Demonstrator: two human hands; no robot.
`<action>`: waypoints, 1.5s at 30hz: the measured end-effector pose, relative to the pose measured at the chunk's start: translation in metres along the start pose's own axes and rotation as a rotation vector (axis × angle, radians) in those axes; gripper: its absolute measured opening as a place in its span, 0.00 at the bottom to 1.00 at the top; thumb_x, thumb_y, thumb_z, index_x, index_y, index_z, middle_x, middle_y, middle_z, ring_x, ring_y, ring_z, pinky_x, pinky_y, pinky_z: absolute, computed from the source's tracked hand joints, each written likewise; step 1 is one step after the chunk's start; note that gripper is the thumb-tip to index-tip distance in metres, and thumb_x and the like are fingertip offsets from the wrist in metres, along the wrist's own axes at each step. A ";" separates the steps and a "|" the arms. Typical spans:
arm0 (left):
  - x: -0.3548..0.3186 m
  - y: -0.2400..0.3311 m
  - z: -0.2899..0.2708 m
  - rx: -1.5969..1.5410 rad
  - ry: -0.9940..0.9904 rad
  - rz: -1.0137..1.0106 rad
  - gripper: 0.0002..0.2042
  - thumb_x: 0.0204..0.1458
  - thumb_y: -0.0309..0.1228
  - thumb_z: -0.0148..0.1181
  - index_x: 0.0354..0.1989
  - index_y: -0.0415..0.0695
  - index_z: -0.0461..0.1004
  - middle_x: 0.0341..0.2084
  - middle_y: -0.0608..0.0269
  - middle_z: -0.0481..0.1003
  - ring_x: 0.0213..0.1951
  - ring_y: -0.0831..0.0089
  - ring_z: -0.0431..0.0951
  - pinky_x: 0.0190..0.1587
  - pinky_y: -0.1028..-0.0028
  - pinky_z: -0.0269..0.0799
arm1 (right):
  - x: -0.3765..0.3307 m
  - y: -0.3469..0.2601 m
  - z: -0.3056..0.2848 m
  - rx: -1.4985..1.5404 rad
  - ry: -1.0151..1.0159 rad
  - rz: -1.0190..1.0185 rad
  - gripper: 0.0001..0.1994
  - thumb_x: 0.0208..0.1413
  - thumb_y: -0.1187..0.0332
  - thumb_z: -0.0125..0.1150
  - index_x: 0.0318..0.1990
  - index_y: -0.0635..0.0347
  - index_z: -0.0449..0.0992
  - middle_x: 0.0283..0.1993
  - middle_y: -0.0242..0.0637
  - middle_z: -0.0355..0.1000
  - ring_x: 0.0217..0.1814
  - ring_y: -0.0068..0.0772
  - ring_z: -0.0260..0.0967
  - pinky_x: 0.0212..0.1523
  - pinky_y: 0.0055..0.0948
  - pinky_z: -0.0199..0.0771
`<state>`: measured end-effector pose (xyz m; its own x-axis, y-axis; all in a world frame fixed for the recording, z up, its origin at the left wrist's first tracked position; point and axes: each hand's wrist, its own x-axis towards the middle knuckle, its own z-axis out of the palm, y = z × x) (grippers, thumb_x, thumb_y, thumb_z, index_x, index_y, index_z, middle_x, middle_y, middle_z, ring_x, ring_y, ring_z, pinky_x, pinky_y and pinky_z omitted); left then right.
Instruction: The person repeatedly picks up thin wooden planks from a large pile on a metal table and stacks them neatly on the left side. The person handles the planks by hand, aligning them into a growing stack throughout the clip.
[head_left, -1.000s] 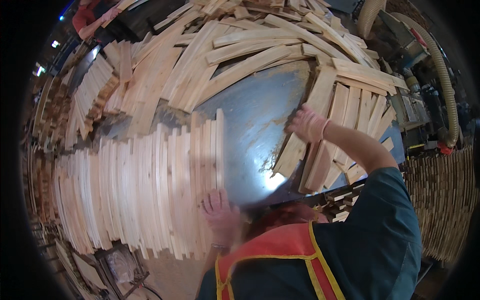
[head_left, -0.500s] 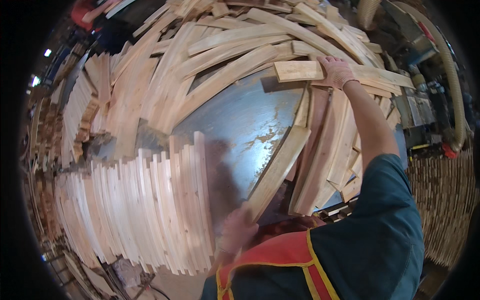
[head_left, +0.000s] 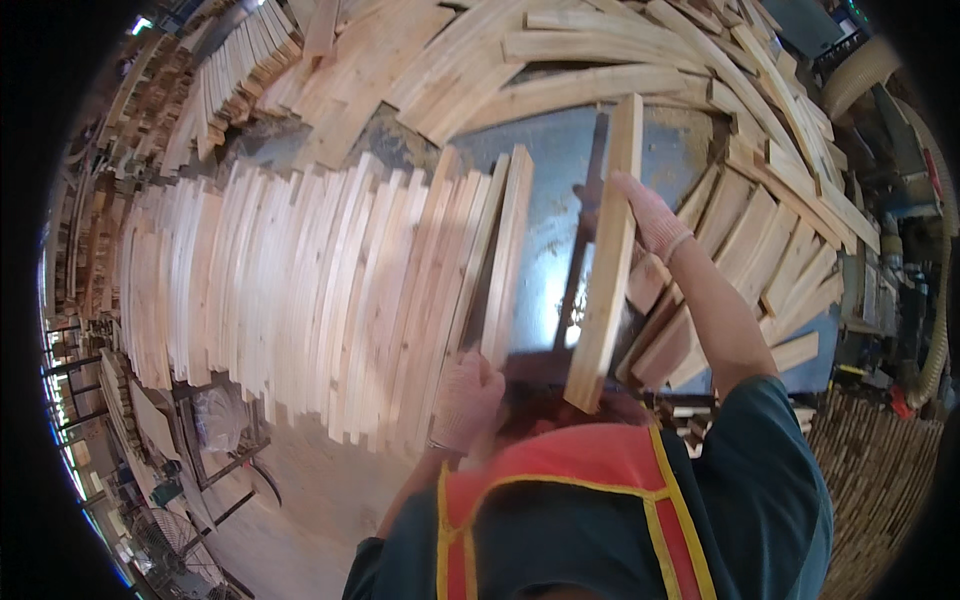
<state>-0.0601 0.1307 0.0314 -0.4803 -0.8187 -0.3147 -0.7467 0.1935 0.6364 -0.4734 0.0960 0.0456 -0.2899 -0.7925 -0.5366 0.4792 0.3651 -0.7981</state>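
Observation:
My right hand, in a pale work glove, grips a light wooden board by its right edge. That board stands on its narrow side above the metal table. My gloved left hand is curled at the near end of another board. This second board leans slightly apart from the right end of a long row of boards set side by side on edge. A darker board lies between it and the row. My left fingertips are partly hidden.
Loose boards lie heaped across the far side of the table. More short boards overlap on the right. A tall stack of thin wood stands at the lower right, near a ribbed hose. A metal frame is at the lower left.
My right hand has brought a board from the far pile nearer, turning it lengthwise. The left hand's board has moved left to the row. The view has shifted, with the row now higher.

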 end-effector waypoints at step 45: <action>0.090 0.027 -0.132 0.532 -0.046 -0.030 0.44 0.60 0.48 0.62 0.81 0.47 0.49 0.72 0.46 0.62 0.71 0.52 0.65 0.70 0.55 0.63 | -0.292 0.188 -0.335 -1.133 0.906 0.266 0.32 0.47 0.63 0.72 0.63 0.62 0.77 0.58 0.61 0.79 0.62 0.64 0.76 0.62 0.50 0.77</action>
<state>-0.0631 -0.0092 0.1131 -0.4658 -0.8061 -0.3651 -0.8849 0.4273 0.1854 -0.5765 0.5600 -0.0392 -0.9113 -0.2292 -0.3422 -0.1653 0.9645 -0.2058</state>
